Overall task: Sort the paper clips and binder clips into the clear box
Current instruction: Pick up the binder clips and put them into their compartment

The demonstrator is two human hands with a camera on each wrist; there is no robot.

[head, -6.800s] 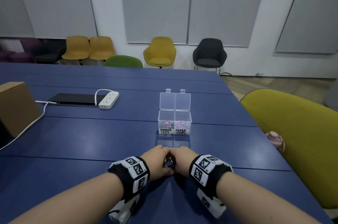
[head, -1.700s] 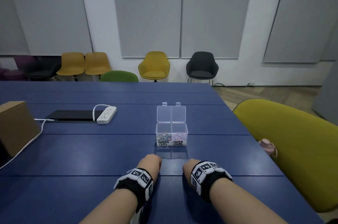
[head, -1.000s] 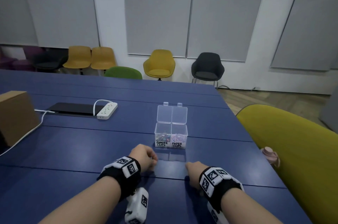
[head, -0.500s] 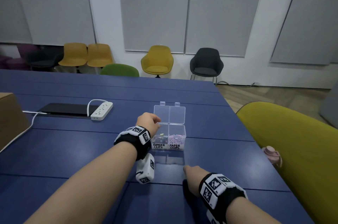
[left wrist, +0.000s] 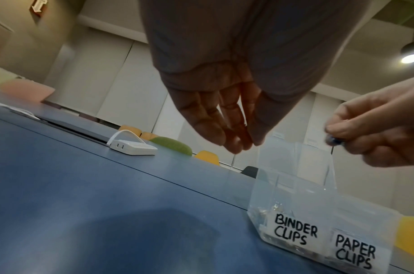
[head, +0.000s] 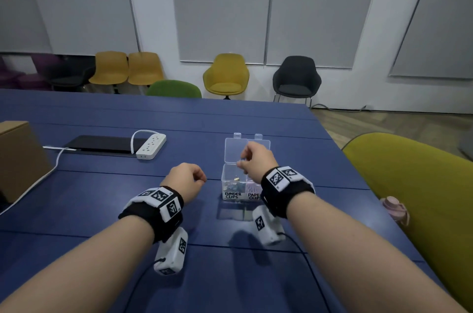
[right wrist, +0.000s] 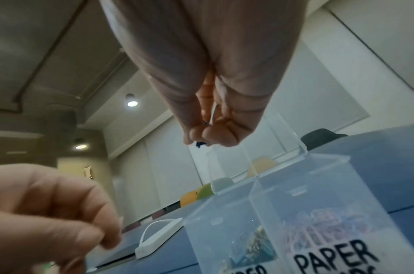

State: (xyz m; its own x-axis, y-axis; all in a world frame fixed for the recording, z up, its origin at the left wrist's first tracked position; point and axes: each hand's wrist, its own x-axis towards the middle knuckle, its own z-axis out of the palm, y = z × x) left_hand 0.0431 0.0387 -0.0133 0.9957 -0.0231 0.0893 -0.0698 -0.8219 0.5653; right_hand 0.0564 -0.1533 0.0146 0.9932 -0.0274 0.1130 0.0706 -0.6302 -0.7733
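We hold our right hand (head: 256, 160) over the clear box (head: 234, 186), pinching a small dark clip (right wrist: 200, 143) ready to drop in, w/ left hand (head: 184, 179) loosely curled, apparently empty, just beside it.

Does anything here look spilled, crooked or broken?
Nothing stands out. The clear plastic two-compartment box stands upright on the blue table with its lids open and clips inside, none seen loose on the table. The right hand, above the box, pinches a small dark blue clip.
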